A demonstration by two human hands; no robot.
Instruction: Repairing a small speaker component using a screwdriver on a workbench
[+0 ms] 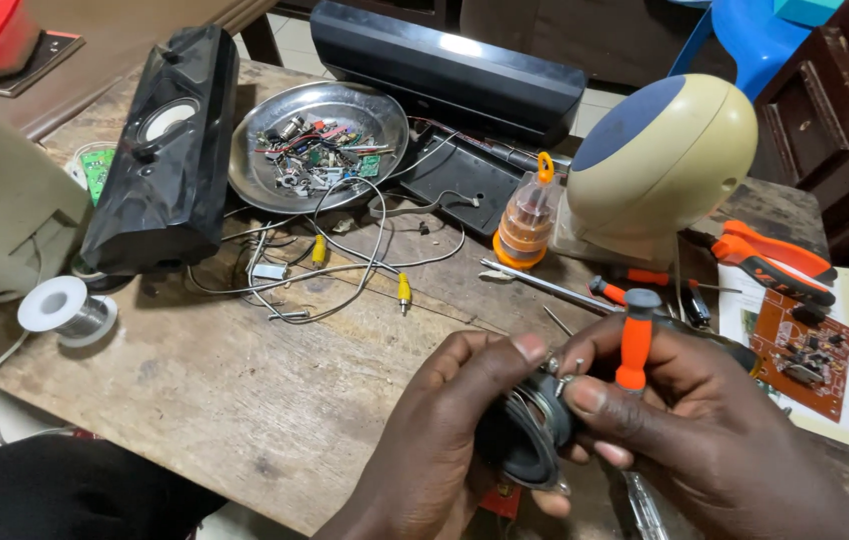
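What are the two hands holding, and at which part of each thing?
The left hand grips the small round speaker by its rim. The right hand holds the orange-handled screwdriver by its handle and also touches the speaker's edge.

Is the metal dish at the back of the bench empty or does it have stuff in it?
Not empty. The round metal dish holds a loose heap of small electronic parts and wire ends across its middle.

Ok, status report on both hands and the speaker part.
Left hand cradles small speaker driver. Right hand holds orange-handled screwdriver at its rim. Nothing in the way.
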